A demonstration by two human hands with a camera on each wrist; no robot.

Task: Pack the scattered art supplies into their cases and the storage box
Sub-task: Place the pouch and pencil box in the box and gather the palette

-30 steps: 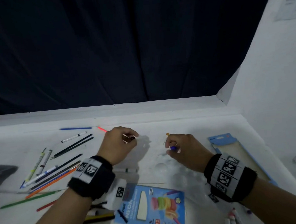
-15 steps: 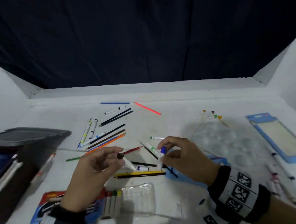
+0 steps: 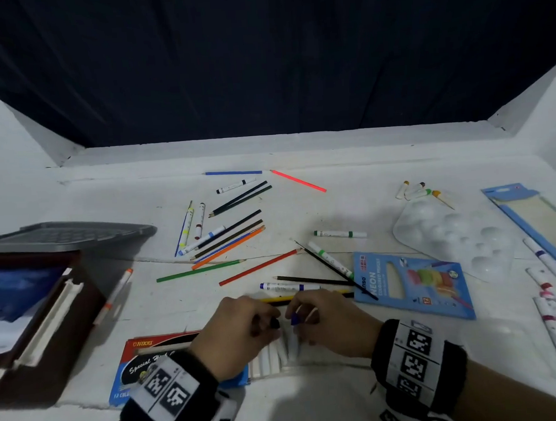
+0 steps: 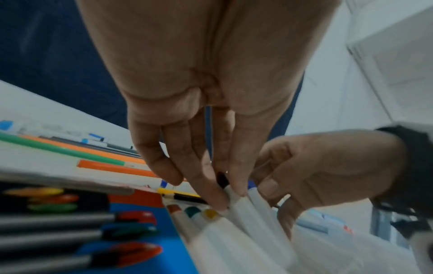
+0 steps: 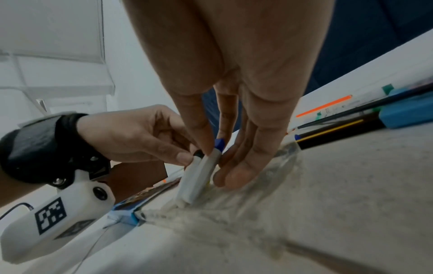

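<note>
- Presently, left hand (image 3: 236, 330) low at the near edge of the white table (image 3: 351, 206), fingers curled, pinching a white marker with a black cap (image 3: 273, 324) by its capped end.
- Right hand (image 3: 329, 321) just beside it, fingertips closed round a white marker with a blue cap (image 3: 294, 318).
- Both markers tilted down into a clear plastic case (image 5: 269, 178), alongside other white markers (image 4: 199, 220) capped brown, green and yellow, lying side by side.
- Just left of that case, a red and blue pencil box (image 3: 143, 365), partly under the left wrist.
- Farther out: loose coloured pencils (image 3: 226, 246) scattered mid-table, a blue neon pencil pack (image 3: 414, 280) to the right, a white paint palette (image 3: 454, 235) beyond it.
- Far left, a dark storage box (image 3: 33, 323), open, grey lid (image 3: 66, 236) behind.
</note>
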